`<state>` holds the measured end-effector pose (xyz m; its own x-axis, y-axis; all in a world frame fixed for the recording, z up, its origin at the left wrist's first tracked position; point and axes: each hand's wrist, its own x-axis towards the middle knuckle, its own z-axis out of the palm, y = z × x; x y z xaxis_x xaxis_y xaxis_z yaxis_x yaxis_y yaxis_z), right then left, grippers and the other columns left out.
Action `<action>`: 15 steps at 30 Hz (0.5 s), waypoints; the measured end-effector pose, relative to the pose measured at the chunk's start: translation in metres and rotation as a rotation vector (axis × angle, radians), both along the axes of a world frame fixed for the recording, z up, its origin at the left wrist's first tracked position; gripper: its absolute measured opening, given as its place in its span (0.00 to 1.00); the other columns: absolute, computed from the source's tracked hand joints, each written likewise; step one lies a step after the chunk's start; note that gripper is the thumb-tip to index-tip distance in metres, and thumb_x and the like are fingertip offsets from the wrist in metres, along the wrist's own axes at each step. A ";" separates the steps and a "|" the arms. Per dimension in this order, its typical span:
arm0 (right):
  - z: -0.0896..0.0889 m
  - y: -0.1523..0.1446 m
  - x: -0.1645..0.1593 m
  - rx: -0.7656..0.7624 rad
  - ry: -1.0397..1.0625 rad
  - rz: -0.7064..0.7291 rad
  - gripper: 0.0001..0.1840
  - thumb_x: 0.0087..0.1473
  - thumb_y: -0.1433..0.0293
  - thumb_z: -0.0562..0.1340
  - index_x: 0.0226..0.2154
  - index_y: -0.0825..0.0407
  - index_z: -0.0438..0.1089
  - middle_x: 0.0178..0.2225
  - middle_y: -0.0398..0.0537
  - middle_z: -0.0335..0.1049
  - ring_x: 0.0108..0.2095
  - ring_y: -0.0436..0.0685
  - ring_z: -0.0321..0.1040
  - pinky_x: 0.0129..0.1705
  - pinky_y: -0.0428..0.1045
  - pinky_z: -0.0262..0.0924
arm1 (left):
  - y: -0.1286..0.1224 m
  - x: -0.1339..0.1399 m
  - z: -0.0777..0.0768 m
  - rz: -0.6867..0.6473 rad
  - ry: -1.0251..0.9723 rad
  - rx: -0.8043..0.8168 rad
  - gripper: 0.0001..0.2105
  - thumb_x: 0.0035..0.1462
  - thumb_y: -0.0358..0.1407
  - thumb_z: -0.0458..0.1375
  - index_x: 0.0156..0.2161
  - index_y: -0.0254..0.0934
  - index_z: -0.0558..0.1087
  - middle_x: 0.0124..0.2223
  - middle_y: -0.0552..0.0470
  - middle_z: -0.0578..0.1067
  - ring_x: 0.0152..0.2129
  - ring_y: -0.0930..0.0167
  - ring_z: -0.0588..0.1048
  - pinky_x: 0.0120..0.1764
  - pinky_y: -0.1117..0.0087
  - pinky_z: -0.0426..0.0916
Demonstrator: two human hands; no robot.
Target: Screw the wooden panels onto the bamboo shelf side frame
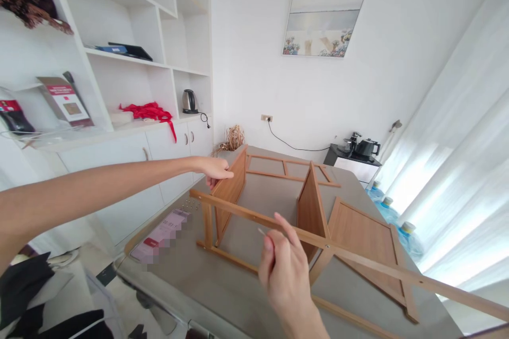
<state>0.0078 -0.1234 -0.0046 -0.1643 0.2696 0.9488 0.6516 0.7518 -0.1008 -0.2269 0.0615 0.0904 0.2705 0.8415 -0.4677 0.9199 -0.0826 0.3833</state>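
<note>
A partly joined wooden frame, made of light brown rails and upright panels, lies on its side on the table. My left hand is closed at the top edge of its left panel, thumb pointing right. Nearer to me, my right hand is curled in front of the long rail, index finger raised. From its pinch sticks out the tip of a small thin metal piece; the rest is hidden in the fingers. A second upright panel stands across the frame's middle.
A loose wooden panel lies at the right of the table. Small metal fittings are scattered by a phone at the left. Water bottles stand beyond the right edge. Shelves line the left wall.
</note>
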 end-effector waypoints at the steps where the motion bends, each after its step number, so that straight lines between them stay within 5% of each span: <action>1: 0.011 0.007 0.004 0.012 -0.038 -0.035 0.09 0.65 0.79 0.51 0.34 0.51 0.58 0.25 0.36 0.64 0.20 0.45 0.58 0.57 0.56 0.63 | -0.001 -0.001 0.000 -0.001 0.003 0.001 0.18 0.67 0.48 0.54 0.40 0.32 0.73 0.30 0.54 0.75 0.23 0.75 0.74 0.29 0.71 0.73; 2: 0.019 0.015 0.006 -0.002 -0.081 -0.082 0.10 0.65 0.79 0.52 0.33 0.50 0.58 0.25 0.36 0.64 0.20 0.44 0.56 0.57 0.55 0.63 | -0.001 -0.003 0.001 -0.002 0.001 0.003 0.18 0.67 0.48 0.54 0.40 0.32 0.73 0.31 0.53 0.75 0.23 0.75 0.74 0.29 0.71 0.73; 4: 0.027 0.029 0.008 -0.022 -0.142 -0.220 0.11 0.67 0.75 0.52 0.31 0.50 0.58 0.21 0.34 0.60 0.18 0.45 0.53 0.41 0.46 0.66 | -0.003 -0.006 0.001 0.003 -0.012 0.012 0.18 0.66 0.47 0.55 0.40 0.31 0.73 0.31 0.52 0.76 0.23 0.74 0.75 0.28 0.70 0.73; 7: 0.028 0.042 0.008 -0.033 -0.220 -0.401 0.17 0.70 0.69 0.49 0.28 0.50 0.57 0.18 0.35 0.55 0.17 0.45 0.51 0.19 0.43 0.44 | -0.009 -0.008 0.001 0.020 -0.056 0.050 0.18 0.60 0.46 0.57 0.43 0.30 0.72 0.30 0.48 0.77 0.22 0.69 0.77 0.26 0.70 0.73; 12: 0.026 0.040 0.013 0.020 -0.264 -0.451 0.17 0.71 0.68 0.49 0.29 0.52 0.60 0.19 0.35 0.57 0.17 0.44 0.54 0.20 0.44 0.39 | -0.027 -0.012 -0.002 -0.006 -0.192 0.131 0.35 0.51 0.40 0.59 0.63 0.34 0.56 0.25 0.56 0.73 0.20 0.68 0.74 0.23 0.72 0.69; 15: 0.025 0.035 0.020 0.022 -0.269 -0.449 0.13 0.70 0.68 0.51 0.32 0.52 0.62 0.20 0.34 0.59 0.18 0.44 0.55 0.21 0.44 0.42 | -0.038 -0.016 -0.007 -0.076 -0.295 0.162 0.33 0.50 0.39 0.58 0.62 0.40 0.57 0.22 0.61 0.67 0.16 0.72 0.69 0.21 0.75 0.63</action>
<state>0.0277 -0.0885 0.0207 -0.2763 0.3497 0.8952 0.9109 0.3923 0.1278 -0.2428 0.0239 0.0830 0.4391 0.8707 -0.2217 0.7604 -0.2288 0.6078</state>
